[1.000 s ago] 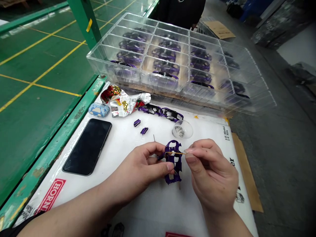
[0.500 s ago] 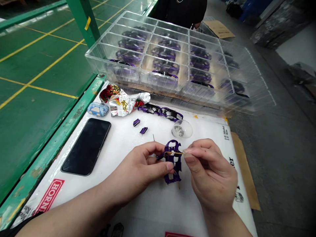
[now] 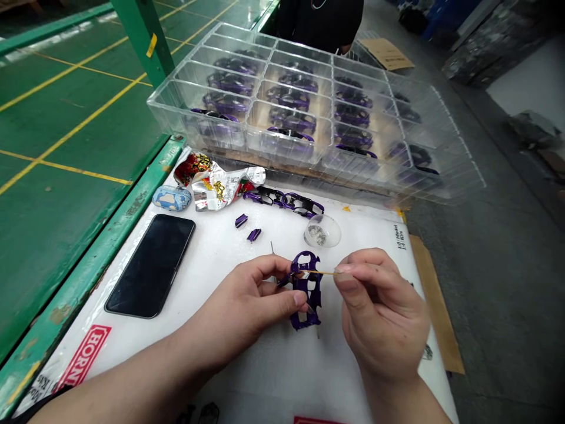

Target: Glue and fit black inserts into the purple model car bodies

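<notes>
My left hand (image 3: 253, 300) grips a purple toy car body shell (image 3: 302, 284) with window openings, thumb on its near side and fingers behind it. The shell stands on end above the white foam sheet. Between thumb and fingertips of my right hand (image 3: 384, 312) is a thin yellowish stick (image 3: 326, 272), its far end at the upper part of the shell. Just beyond lies a small clear cup (image 3: 334, 231) with tiny silvery bits in it. Two small purple pieces (image 3: 241, 221) rest to the left of the cup. A thin rod pokes up behind my left fingers, mostly hidden.
A clear compartment tray (image 3: 286, 150) with several purple-black car shells spans the back. Before it lie more car shells (image 3: 302, 204), a crumpled foil wrapper (image 3: 220, 188) and a blue-white oval case (image 3: 171, 198). At left is a black phone (image 3: 150, 265). A person (image 3: 320, 23) stands beyond the tray.
My right hand has drawn slightly right, away from the shell, and more of the stick shows between them. My left hand keeps its hold. The whole view has shifted a little.
</notes>
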Tool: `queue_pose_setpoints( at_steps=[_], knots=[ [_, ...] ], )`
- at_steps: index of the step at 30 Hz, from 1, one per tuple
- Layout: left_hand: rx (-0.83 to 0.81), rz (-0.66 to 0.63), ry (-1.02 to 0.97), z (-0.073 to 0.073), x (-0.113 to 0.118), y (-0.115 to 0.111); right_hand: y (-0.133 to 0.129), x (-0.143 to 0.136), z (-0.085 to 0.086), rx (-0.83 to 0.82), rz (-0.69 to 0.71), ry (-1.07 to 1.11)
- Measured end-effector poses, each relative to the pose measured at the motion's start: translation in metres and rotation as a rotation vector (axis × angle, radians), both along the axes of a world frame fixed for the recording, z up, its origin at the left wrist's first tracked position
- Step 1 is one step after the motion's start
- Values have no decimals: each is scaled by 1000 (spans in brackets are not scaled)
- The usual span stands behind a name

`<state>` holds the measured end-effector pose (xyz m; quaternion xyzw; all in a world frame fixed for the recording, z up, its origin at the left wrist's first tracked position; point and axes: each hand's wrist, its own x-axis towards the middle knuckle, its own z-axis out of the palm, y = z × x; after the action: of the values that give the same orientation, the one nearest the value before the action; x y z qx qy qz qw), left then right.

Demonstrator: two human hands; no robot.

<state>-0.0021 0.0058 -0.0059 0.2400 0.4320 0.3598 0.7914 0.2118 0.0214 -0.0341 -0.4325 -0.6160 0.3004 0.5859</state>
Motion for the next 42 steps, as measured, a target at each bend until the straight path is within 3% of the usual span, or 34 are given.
queue_pose_setpoints(
  at_steps=[6, 10, 15, 23, 30, 33, 37, 42],
  knots=[
    [-11, -18, 46, -3, -3, -1, 31, 28, -6, 44, -495, -43],
    [-16, -3, 107, -1, -5, -1, 47, 44, -7, -43, -610, -181],
    [53, -4, 146, 3, -6, -2, 53, 40, -11, -83, -586, -336],
    [147, 52, 125, 10, -5, -5, 63, 43, -29, -141, -577, -359],
    [225, 85, 79, 14, -2, -9, 68, 43, -34, -202, -473, -350],
    [255, 99, 62, 13, -2, -9, 66, 41, -28, -206, -484, -313],
    [307, 103, 44, 7, -2, -8, 47, 35, -8, -161, -464, -235],
    [364, 115, -8, -7, -1, -4, 13, 20, 15, -143, -163, -154]
  ],
)
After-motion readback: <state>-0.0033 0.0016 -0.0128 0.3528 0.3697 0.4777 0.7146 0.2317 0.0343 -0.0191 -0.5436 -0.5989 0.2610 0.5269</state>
